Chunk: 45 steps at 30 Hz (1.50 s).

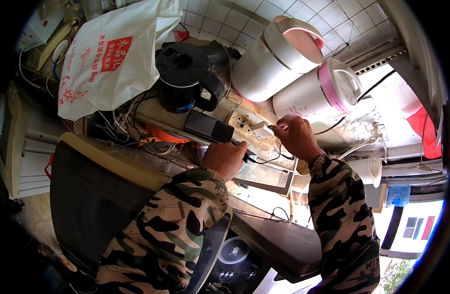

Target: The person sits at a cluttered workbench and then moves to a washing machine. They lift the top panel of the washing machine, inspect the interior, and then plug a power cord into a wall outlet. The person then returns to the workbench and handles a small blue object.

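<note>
My right hand (297,138) is closed in a pinch beside a white charger block (263,130), which sits on a cream power strip (242,123). A thin black cable (267,160) runs from my left hand (225,159) up to the underside of my right hand. Its end at the right fingertips is hidden. My left hand is closed, with the dark end of that cable at its fingertips. Just above this hand lies a black rectangular box (208,128) with a glossy end. Both my sleeves are camouflage-patterned.
Behind stand a black kettle (183,78) and two white lidded containers (276,59), (313,93). A white plastic bag (114,59) bulges at the left. Nearer are a dark monitor-like casing (92,196), a brown-grey casing (279,240) and tangled cables (161,148).
</note>
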Tool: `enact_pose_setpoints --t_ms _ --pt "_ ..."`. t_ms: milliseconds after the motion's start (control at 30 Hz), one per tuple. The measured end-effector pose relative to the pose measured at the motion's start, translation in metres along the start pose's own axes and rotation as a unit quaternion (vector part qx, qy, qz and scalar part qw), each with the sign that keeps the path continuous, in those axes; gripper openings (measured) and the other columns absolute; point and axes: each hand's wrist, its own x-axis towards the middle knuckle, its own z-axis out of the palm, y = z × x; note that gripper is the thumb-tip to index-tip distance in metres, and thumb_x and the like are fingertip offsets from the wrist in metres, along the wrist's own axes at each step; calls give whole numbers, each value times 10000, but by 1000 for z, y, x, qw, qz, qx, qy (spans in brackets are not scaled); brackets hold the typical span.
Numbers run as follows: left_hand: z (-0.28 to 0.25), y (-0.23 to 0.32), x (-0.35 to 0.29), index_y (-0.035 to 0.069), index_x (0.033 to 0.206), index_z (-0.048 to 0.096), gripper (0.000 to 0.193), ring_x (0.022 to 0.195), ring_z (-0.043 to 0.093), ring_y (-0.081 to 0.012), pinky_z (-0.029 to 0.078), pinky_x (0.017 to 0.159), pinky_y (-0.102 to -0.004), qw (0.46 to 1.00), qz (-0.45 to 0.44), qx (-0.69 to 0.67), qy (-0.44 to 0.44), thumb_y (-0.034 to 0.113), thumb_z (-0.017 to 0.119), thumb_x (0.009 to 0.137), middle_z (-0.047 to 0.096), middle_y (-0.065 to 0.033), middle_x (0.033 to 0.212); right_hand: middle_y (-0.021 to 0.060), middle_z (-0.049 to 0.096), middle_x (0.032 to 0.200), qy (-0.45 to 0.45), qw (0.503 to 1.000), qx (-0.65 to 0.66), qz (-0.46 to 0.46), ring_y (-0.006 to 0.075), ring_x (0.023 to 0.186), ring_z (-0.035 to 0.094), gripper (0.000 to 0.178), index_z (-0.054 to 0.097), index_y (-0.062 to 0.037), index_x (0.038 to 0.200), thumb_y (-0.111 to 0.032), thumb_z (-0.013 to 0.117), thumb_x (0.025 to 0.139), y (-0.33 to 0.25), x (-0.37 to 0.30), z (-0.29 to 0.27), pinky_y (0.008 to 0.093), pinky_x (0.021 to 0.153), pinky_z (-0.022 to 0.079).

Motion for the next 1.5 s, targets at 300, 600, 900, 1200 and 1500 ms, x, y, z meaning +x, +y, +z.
enact_pose_setpoints --t_ms 300,600,900,1200,1500 --pt "2 -1 1 71 1176 568 372 744 706 -351 523 627 -515 1000 -3 11 8 186 694 845 689 -129 737 295 673 815 -12 999 -37 -13 435 819 692 248 739 39 991 -97 710 786 8 7 18 481 786 552" --pt "4 -1 0 72 1158 580 356 745 710 -340 536 635 -505 1000 2 12 25 189 701 844 694 -120 742 292 664 798 3 999 -31 -20 431 788 687 212 742 47 950 -67 714 774 6 13 22 483 760 545" --pt "1 0 -1 68 1171 591 361 746 714 -334 543 645 -498 1000 1 7 16 184 703 847 697 -120 745 291 663 786 -10 997 -66 -30 444 784 682 152 731 57 868 -56 716 767 2 18 21 490 754 546" --pt "3 -2 -1 71 1166 590 359 747 714 -340 544 648 -498 1000 3 9 19 188 706 846 698 -125 746 274 677 805 -16 995 -84 -50 444 791 686 102 738 28 838 -43 701 775 4 22 26 489 748 558" --pt "1 0 1 61 1177 591 361 755 717 -337 549 654 -498 1000 -6 15 5 190 698 858 706 -132 762 294 661 795 -11 992 -122 -45 480 792 669 72 668 35 804 -32 661 780 5 25 30 505 754 550"
